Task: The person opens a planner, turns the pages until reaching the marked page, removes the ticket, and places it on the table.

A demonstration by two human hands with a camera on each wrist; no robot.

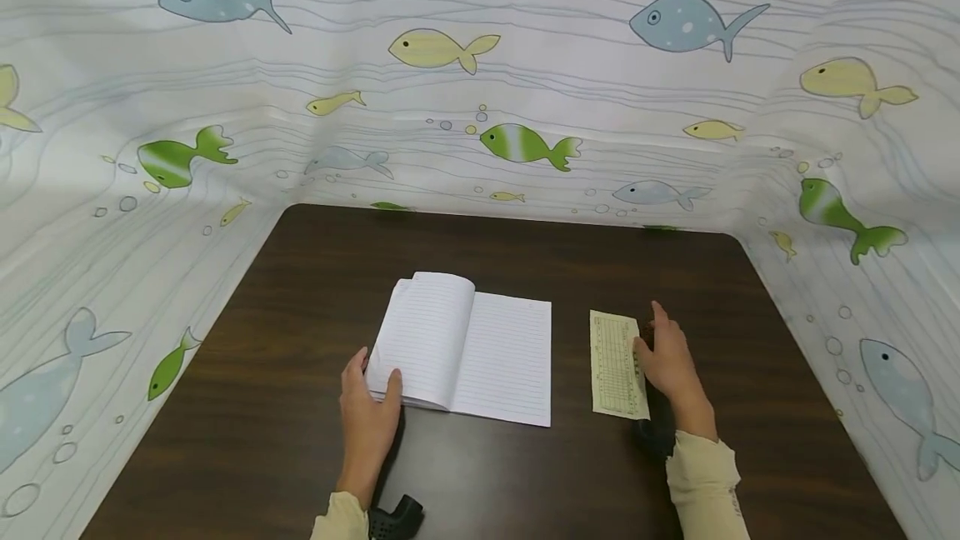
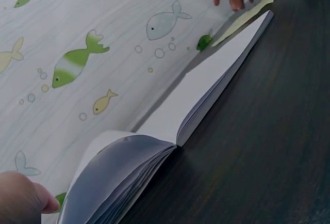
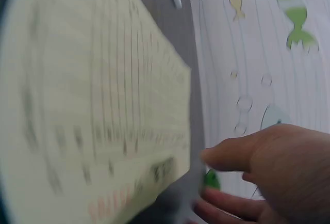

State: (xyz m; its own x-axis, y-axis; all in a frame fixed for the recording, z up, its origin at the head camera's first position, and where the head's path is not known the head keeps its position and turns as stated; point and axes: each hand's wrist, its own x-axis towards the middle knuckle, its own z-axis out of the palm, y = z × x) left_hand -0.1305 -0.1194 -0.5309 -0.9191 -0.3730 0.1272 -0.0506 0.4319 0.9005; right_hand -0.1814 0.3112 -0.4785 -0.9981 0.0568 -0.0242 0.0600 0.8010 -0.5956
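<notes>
An open lined notebook lies on the dark table, its left pages bulging up toward the spine. At its near left corner is my left hand, thumb over the near edge of the pages and fingers along the left side. The left wrist view shows the page stack edge-on beside a digit of that hand. To the right of the notebook lies a pale yellow printed slip, with rows and columns. My right hand is at the slip's right edge, fingers extended; the right wrist view shows a gap between thumb and slip.
The brown table has rounded far corners. White sheeting printed with fish rises behind it and along both sides. Black wrist gear shows by the left sleeve, and more by the right wrist.
</notes>
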